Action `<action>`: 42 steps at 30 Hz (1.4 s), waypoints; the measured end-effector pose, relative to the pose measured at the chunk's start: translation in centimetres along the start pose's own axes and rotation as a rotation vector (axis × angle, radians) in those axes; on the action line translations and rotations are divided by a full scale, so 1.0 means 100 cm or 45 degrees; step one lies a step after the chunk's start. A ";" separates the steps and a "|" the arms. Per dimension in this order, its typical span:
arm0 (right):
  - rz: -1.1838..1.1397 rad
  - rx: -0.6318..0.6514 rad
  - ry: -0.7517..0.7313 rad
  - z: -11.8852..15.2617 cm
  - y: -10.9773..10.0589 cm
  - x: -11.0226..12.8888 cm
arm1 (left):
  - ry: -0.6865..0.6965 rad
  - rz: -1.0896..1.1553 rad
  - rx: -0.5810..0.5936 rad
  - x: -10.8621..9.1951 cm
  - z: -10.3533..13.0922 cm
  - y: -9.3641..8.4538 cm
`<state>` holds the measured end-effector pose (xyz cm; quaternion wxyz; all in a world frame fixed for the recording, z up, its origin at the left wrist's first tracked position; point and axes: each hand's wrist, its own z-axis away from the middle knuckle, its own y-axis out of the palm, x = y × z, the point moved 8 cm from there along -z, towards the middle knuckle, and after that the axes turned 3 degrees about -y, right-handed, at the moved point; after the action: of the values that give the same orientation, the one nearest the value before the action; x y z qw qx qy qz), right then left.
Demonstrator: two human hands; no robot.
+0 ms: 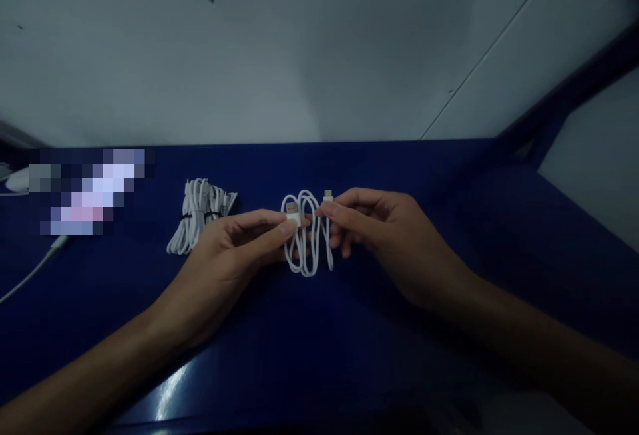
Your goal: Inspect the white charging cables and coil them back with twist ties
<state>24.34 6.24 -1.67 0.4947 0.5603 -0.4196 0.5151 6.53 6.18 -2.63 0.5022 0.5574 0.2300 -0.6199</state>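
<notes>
A white USB cable, gathered in loose loops, is held up between both hands at the middle of the view. My left hand pinches it by the larger USB plug, whose metal end points up. With thumb and forefinger, my right hand grips the cable near its smaller plug, which also points upward. The loops hang below the fingers, with no tie visible on them. Beyond my left hand lie bundled white cables with black ties, partly hidden by that hand.
A blue glossy table lies under the hands, against a pale wall at the back. At the left is a blurred-out bright device with a white cord running from it. A blue frame post stands at the right.
</notes>
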 end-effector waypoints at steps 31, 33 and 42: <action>-0.037 0.052 0.126 0.004 0.011 -0.003 | -0.055 0.017 0.024 0.005 0.001 -0.002; -0.015 0.047 0.107 0.004 0.009 -0.003 | -0.066 0.007 0.016 0.006 0.001 -0.002; -0.051 0.044 0.070 0.004 0.006 -0.007 | -0.071 -0.005 0.052 0.006 0.002 -0.001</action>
<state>23.72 5.69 -2.28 0.5065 0.5625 -0.3856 0.5275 6.42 5.84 -3.20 0.4958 0.5497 0.2043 -0.6405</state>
